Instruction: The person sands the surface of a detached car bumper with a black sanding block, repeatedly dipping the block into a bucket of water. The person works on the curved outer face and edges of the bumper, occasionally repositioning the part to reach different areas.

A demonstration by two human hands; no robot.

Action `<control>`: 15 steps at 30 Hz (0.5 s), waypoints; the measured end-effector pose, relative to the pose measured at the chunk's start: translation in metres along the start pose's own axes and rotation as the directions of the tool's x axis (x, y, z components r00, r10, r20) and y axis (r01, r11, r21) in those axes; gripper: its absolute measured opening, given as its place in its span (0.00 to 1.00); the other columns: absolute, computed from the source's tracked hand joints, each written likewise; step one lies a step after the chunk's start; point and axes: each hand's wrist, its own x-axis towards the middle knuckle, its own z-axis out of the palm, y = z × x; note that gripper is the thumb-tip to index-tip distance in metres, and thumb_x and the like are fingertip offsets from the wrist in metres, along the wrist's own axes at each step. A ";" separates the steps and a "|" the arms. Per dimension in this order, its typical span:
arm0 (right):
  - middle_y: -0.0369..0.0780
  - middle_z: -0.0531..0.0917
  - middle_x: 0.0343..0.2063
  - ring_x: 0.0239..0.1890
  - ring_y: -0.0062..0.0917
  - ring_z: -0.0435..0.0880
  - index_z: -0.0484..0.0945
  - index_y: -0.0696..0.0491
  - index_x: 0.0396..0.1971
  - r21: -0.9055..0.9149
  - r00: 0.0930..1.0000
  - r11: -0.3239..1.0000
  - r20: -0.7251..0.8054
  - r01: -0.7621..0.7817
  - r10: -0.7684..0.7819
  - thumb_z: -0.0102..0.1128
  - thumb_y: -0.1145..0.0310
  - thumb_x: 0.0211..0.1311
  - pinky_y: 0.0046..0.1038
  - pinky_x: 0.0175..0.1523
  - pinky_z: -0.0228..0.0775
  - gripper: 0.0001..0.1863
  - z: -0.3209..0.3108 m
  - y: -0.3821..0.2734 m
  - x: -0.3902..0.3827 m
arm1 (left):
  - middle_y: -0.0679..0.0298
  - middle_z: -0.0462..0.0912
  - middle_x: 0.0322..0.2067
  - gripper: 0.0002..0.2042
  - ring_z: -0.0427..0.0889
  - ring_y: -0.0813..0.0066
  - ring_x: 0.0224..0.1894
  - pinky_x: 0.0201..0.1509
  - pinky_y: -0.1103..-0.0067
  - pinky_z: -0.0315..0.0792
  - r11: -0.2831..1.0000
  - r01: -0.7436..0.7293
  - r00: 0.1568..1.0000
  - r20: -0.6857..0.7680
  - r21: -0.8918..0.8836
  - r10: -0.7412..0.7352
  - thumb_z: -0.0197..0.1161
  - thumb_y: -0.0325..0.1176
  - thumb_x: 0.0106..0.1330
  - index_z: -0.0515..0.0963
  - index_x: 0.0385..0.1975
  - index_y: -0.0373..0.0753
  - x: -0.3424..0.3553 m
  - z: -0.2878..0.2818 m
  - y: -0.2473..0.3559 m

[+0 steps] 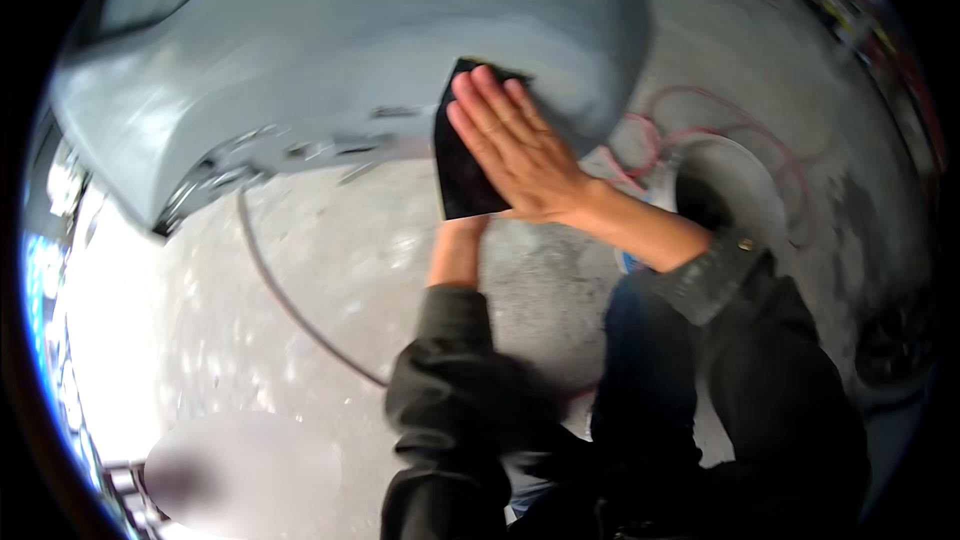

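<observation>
My right hand [520, 155] lies flat, fingers stretched out, on a black sheet [463, 180] that looks like sandpaper. The sheet rests against the lower right part of a grey car body panel [330, 50], which resembles a bumper. Below the sheet's bottom edge shows the wrist of my left hand [459, 245]; its fingers are hidden behind the sheet, so whether they grip anything cannot be seen. Along the panel's lower edge run slots and cut-outs.
Right of my right forearm stands a pale bucket [755, 175], dark inside. A pink-red hose [655, 140] coils around it. Another hose [290, 305] crosses the concrete floor [270, 370] under the panel. At lower left is a blurred pale round shape [255, 475].
</observation>
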 end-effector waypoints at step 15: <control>0.47 0.60 0.70 0.71 0.38 0.59 0.55 0.59 0.70 0.275 0.593 0.572 -0.006 -0.773 0.805 0.38 0.52 0.75 0.39 0.74 0.49 0.33 -0.056 0.152 -0.358 | 0.59 0.80 0.46 0.34 0.78 0.65 0.49 0.54 0.69 0.73 0.999 0.024 0.991 -0.131 0.037 -0.019 0.72 0.15 0.43 0.69 0.55 0.34 0.011 0.052 -0.007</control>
